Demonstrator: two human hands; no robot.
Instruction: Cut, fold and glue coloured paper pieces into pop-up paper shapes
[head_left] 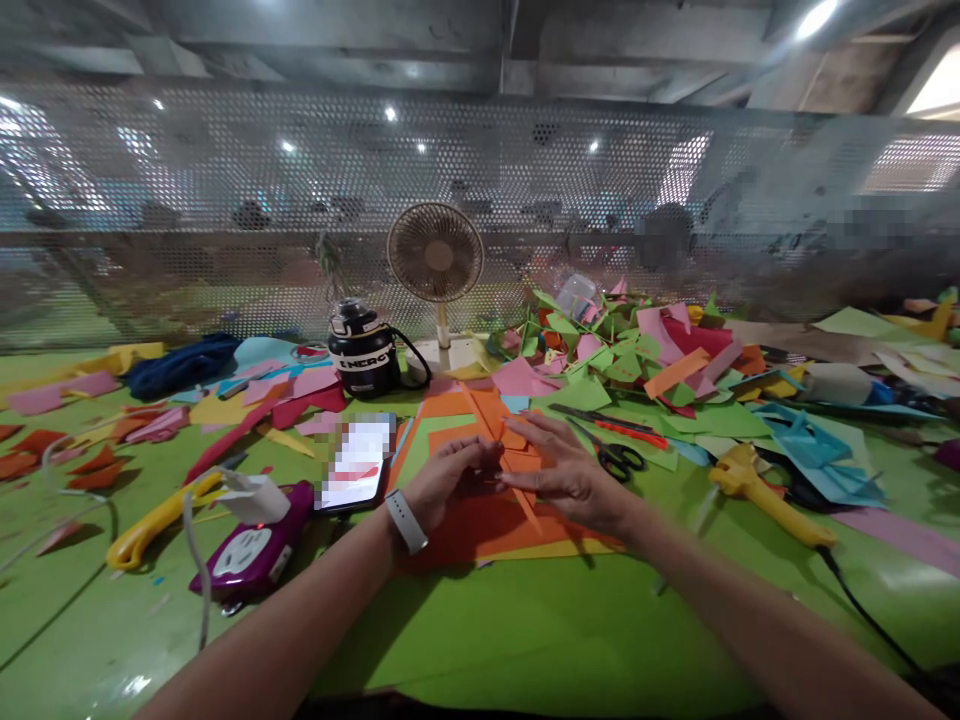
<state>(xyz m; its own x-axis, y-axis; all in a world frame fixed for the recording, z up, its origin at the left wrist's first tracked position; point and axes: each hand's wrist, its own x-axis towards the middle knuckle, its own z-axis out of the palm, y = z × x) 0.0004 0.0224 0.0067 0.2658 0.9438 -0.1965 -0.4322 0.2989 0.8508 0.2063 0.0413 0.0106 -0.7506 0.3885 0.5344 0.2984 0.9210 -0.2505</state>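
Over the middle of the table, a folded orange paper piece [523, 462] with thin pointed strips is held between my two hands. My left hand [457, 470], with a grey-banded watch on the wrist, pinches its left side; some fingertips are hidden. From the right, my right hand [574, 470] holds the other side between thumb and fairly straight fingers. Beneath them lie orange sheets [480, 535] with a yellow edge showing at the front. Black-handled scissors [621, 460] rest just beyond my right hand. A phone [358, 462] with a lit screen is tilted up left of my left hand.
A purple power strip [251, 550] with a white charger sits front left, beside a yellow-handled tool [154, 525]. A yellow glue gun [772, 495] with a cord lies right. Behind stand a black bottle [364, 360], a fan [436, 255] and a heap of paper scraps [600, 350].
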